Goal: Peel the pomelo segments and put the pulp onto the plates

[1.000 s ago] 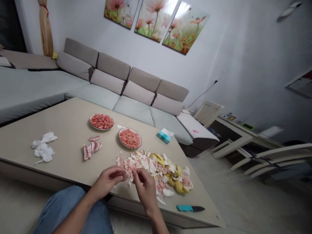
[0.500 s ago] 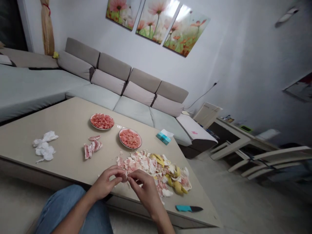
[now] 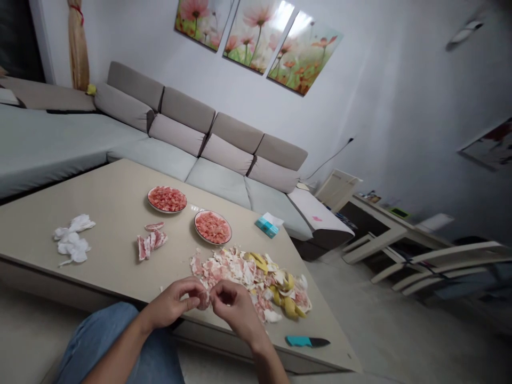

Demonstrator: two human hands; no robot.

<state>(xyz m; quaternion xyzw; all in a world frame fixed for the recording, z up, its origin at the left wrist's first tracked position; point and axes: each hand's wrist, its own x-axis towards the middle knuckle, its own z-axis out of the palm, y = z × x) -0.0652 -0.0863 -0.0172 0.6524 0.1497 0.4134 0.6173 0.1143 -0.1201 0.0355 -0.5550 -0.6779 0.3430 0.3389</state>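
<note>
My left hand [image 3: 174, 303] is closed around a small pink pomelo segment [image 3: 204, 300], mostly covered by the fingers. My right hand [image 3: 236, 309] pinches at the segment's right edge, its fingertips close to the left ones. Just beyond both hands spreads a heap of torn pink-white membranes and pith [image 3: 230, 269], with yellow rind [image 3: 290, 305] on its right side. Several unpeeled pomelo segments [image 3: 150, 245] lie together to the left. Two plates hold loose pink pulp: one plate [image 3: 167, 212] farther back, the other plate [image 3: 213, 244] nearer the heap.
A knife [image 3: 307, 341] with a teal handle lies by the table's [image 3: 100, 197] near right edge. Crumpled white tissues [image 3: 74, 240] are at the left, and a blue tissue pack [image 3: 267, 226] stands at the far edge. Behind the table runs a grey sofa [image 3: 216, 178].
My right hand's fingers have curled in more, and both hands have shifted very slightly at the segment. The view has turned a little; the table things stay in place.
</note>
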